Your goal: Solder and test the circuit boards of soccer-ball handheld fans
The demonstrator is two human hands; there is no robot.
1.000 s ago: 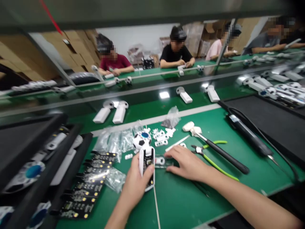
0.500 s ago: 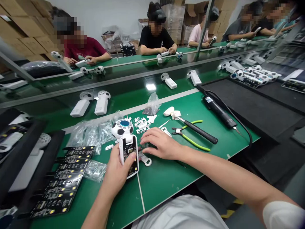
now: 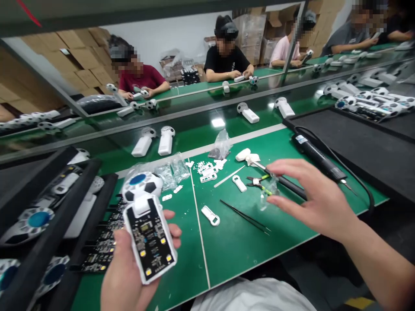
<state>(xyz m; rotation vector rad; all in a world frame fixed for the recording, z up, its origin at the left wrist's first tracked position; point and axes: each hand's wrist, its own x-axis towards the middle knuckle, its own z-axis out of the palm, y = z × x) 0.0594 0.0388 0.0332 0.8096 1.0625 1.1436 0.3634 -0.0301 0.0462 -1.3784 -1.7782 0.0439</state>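
In the head view my left hand [image 3: 129, 268] is wrapped round a small handheld fan [image 3: 142, 185] with a football-patterned head. Its white handle is open at the front, and a black circuit board [image 3: 154, 242] shows inside. To the right, my right hand [image 3: 311, 198] has a crumpled clear plastic piece [image 3: 270, 190] between thumb and fingers, above the green-handled cutters [image 3: 256, 181]. Black tweezers [image 3: 244, 217] and a white plastic cover [image 3: 210, 215] lie on the table between my hands. Another white cover [image 3: 239, 183] lies beside the cutters.
A hammer [image 3: 282, 179] and an electric screwdriver [image 3: 319, 157] lie at the right. Small white parts [image 3: 207, 171] and clear bags [image 3: 175, 170] are farther back. Circuit boards [image 3: 103, 246] and a black tray [image 3: 65, 216] stand at the left. Fans [image 3: 167, 140] rest on the belt; co-workers sit opposite.
My right hand has moved away from the fan to the right, with the clear plastic piece. My left hand and the fan appear lower and farther left; the camera view has shifted.
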